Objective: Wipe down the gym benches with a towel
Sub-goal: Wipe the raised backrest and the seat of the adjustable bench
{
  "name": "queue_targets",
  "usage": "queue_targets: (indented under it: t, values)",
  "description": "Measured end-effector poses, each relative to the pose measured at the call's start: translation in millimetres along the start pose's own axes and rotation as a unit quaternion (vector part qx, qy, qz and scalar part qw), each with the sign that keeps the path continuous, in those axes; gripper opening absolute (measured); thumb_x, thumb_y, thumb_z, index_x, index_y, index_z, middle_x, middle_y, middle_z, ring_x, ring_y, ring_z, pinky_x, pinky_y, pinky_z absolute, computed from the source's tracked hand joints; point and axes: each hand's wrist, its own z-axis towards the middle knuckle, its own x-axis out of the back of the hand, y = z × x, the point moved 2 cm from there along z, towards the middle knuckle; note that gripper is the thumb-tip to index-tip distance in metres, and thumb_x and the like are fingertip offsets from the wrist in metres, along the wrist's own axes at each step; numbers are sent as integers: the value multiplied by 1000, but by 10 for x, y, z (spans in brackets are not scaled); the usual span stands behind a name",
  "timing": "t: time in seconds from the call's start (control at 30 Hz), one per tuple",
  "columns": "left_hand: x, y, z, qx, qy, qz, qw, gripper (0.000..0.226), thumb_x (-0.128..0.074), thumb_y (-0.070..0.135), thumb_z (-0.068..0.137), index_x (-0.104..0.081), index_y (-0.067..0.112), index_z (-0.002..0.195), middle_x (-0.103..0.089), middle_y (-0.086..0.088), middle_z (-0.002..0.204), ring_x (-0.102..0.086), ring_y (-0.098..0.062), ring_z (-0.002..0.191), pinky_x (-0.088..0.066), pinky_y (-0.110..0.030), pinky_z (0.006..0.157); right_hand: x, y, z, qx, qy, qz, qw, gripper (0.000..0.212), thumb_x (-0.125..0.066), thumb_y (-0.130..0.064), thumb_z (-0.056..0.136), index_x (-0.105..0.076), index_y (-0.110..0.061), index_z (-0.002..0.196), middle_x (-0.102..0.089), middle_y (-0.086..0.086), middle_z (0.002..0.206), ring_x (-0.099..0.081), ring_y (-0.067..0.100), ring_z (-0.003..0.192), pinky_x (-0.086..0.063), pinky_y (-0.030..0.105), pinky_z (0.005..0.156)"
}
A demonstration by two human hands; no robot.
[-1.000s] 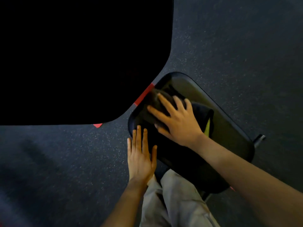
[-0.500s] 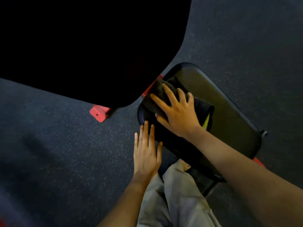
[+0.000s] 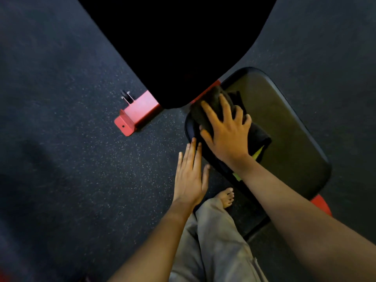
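right hand [image 3: 227,137] grip wide, splayed, pressing towel [image 3: 259,137] on worktop [image 3: 289,127] corner. left hand [image 3: 190,178] flat, holding nothing, at the edge. Risk: unpinched towel bunches or slips off the corner, I'd guess.

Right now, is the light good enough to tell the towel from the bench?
Head view: the light is dim, so the black towel nearly merges with the dark bench pad; the pad shows a faint sheen; a black patch hides the upper middle; the right hand looks slightly soft.
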Motion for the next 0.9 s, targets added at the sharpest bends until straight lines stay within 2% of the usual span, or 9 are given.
queue_targets:
  t: [0.13,0.23,0.33,0.4,0.5,0.53,0.63,0.73,0.9]
  values:
    - [9,-61,-90,11,-5,-48,999,57,-25,40,99,-10,17,148,-2,7,155,-3,-8,144,9,-20,115,65,293,-347,156,-11,-20,988,56,-45,-53,90,-39,-36,143,-40,12,148,-42,41,119,-37,54,92]
    - [39,-43,-98,46,10,-174,984,52,-31,36,99,-20,19,148,-9,13,153,-12,0,141,-3,-17,114,79,326,-274,1,15,-19,1000,56,-46,-53,90,-43,-33,141,-39,15,147,-44,43,119,-36,54,90]
    - [88,34,-65,109,76,-304,943,50,-35,32,97,-30,18,145,-26,9,149,-23,3,136,-17,-7,108,20,-42,-59,-153,25,16,988,59,-45,-50,90,-41,-28,143,-35,19,150,-39,51,124,-31,65,96]
    - [84,-4,-34,211,132,-377,892,50,-35,37,95,-37,19,142,-37,8,142,-35,-1,130,-25,-12,106,-33,-312,-17,-142,8,29,989,59,-46,-49,90,-40,-27,144,-34,21,150,-36,53,126,-28,69,97]
    - [85,-109,16,365,150,-538,745,42,-32,43,100,-44,25,135,-51,-1,136,-53,-15,117,-40,-37,103,-66,-508,-176,-27,-4,-9,1000,56,-50,-50,90,-43,-31,142,-36,20,149,-39,53,124,-34,70,93]
    - [112,-127,21,389,146,-578,703,42,-29,43,101,-46,22,134,-53,-7,134,-54,-20,115,-42,-39,100,-81,-519,-264,20,-8,-29,999,57,-54,-51,89,-44,-32,141,-37,18,149,-41,52,124,-36,69,92]
    - [204,-122,6,420,90,-631,646,54,-20,49,100,-45,18,137,-48,-9,138,-48,-26,121,-39,-36,96,-142,-378,-654,126,-24,-100,987,65,-64,-46,82,-44,-35,142,-30,12,152,-36,48,124,-37,67,90]
    - [184,-63,3,435,28,-655,617,66,-12,57,97,-45,17,138,-49,-9,138,-44,-29,128,-33,-42,104,-178,35,-1283,199,-38,-156,967,65,-66,-31,78,-48,-33,140,-24,9,154,-34,47,123,-30,66,91]
    - [128,111,29,424,-36,-642,638,73,-7,60,96,-46,15,138,-45,-11,142,-41,-26,131,-26,-42,109,-72,553,-1938,212,-39,-165,963,48,-41,-20,84,-62,-28,127,-34,9,147,-40,45,118,-30,64,88]
